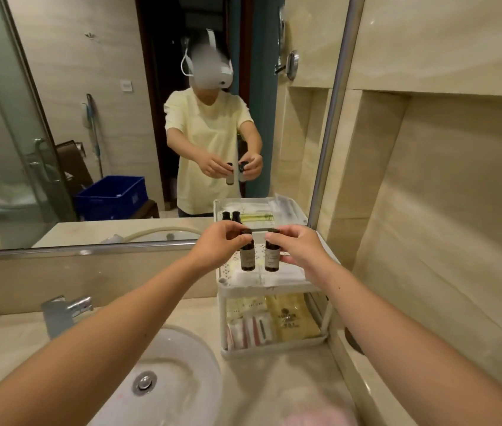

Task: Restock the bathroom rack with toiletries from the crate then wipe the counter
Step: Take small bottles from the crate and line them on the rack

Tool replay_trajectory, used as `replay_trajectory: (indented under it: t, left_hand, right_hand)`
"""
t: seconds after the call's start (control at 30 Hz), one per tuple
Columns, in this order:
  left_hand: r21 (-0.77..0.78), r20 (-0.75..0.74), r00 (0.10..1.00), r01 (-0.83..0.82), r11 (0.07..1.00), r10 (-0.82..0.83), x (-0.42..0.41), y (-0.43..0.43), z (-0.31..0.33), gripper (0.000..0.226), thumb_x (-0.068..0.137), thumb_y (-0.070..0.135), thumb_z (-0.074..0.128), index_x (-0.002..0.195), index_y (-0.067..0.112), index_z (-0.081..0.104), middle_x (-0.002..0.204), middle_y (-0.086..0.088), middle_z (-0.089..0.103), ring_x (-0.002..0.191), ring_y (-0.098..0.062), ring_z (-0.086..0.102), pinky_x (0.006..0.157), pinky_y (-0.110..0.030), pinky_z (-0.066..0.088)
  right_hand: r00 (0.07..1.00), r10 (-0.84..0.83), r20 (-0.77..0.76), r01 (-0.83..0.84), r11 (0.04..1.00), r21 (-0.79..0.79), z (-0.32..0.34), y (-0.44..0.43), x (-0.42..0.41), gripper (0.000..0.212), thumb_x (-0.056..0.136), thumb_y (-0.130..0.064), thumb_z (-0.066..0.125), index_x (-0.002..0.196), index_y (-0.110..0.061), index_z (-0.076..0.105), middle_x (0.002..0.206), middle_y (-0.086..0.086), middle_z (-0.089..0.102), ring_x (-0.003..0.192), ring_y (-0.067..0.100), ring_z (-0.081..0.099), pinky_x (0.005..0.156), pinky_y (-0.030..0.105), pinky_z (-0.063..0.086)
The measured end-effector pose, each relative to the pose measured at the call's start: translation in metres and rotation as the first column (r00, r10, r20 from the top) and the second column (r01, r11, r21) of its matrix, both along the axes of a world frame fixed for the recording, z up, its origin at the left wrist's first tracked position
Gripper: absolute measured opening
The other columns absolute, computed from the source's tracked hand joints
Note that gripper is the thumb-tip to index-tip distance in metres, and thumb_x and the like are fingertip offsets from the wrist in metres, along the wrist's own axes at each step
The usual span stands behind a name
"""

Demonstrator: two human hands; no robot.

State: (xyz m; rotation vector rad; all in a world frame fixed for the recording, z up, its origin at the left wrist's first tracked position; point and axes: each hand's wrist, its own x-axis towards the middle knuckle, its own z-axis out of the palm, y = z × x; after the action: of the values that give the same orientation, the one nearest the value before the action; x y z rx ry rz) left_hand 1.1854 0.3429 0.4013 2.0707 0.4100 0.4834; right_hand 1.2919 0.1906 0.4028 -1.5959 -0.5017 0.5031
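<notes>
Evidently restocking: left hand (222, 241) fingers pinch the left bottle (247, 258) by its cap, right hand (300, 249) the right bottle (272, 258), both upright over the rack (274, 289) top shelf. Next, probably: set down, release.

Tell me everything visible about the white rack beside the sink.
The white plastic two-tier rack stands upright on the beige stone counter, right of the round white sink. Slim posts join two trays. Top tray: flat white packets; lower tray: yellow sachets and red-and-white wrapped items. Two small dark brown bottles are held over the top tray; contact unclear.
</notes>
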Motion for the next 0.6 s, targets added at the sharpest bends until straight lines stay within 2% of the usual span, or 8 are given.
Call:
replay_trajectory:
  t: [0.07, 0.13, 0.23, 0.33, 0.6]
  left_hand:
    - [0.067, -0.026, 0.999, -0.017, 0.998, 0.018, 0.023, 0.008, 0.003, 0.022, 0.091, 0.028, 0.065, 0.112, 0.022, 0.066, 0.087, 0.019, 0.066, 0.079, 0.007, 0.064, 0.058, -0.01, 0.049]
    - [0.152, -0.053, 0.998, -0.025, 0.988, 0.033, 0.044, 0.016, 0.004, 0.021, 0.091, 0.03, 0.065, 0.111, 0.023, 0.067, 0.086, 0.021, 0.063, 0.081, 0.005, 0.061, 0.058, -0.012, 0.049]
    - [0.256, -0.103, 0.994, -0.021, 0.967, 0.048, 0.071, 0.03, 0.003, 0.022, 0.09, 0.03, 0.066, 0.111, 0.023, 0.067, 0.092, 0.014, 0.066, 0.085, -0.002, 0.063, 0.071, -0.028, 0.058]
    - [0.332, -0.147, 0.987, -0.013, 0.943, 0.066, 0.092, 0.042, -0.001, 0.024, 0.09, 0.029, 0.067, 0.112, 0.02, 0.068, 0.098, 0.007, 0.07, 0.089, -0.009, 0.065, 0.083, -0.038, 0.057]
    - [0.516, -0.22, 0.963, -0.021, 0.856, 0.156, 0.128, 0.068, -0.019, 0.031, 0.09, 0.033, 0.065, 0.12, 0.023, 0.067, 0.109, 0.003, 0.072, 0.095, -0.014, 0.066, 0.082, -0.038, 0.056]
  right_hand:
    - [1.0, 0.016, 0.012, -0.016, 1.0, -0.024, 0.0, 0.011, 0.025, 0.028, 0.083, -0.02, 0.077, 0.108, -0.012, 0.067, 0.106, 0.003, 0.07, 0.1, 0.018, 0.066, 0.07, 0.027, 0.055]
    - [0.999, 0.025, 0.02, -0.024, 0.998, -0.05, -0.001, 0.023, 0.048, 0.033, 0.082, -0.022, 0.078, 0.111, -0.013, 0.067, 0.109, 0.002, 0.069, 0.102, 0.018, 0.065, 0.073, 0.029, 0.054]
    - [0.999, 0.034, 0.034, -0.031, 0.996, -0.08, -0.005, 0.042, 0.076, 0.039, 0.081, -0.022, 0.079, 0.116, -0.012, 0.065, 0.111, 0.001, 0.068, 0.103, 0.018, 0.065, 0.082, 0.034, 0.056]
    - [0.997, 0.049, 0.059, -0.043, 0.993, -0.108, -0.013, 0.058, 0.098, 0.038, 0.08, -0.022, 0.08, 0.113, -0.013, 0.067, 0.108, 0.001, 0.068, 0.1, 0.017, 0.065, 0.081, 0.033, 0.056]
    - [0.985, 0.074, 0.154, -0.04, 0.976, -0.215, -0.038, 0.087, 0.138, 0.031, 0.076, -0.026, 0.082, 0.104, -0.018, 0.071, 0.099, -0.006, 0.071, 0.093, 0.012, 0.065, 0.081, 0.034, 0.055]
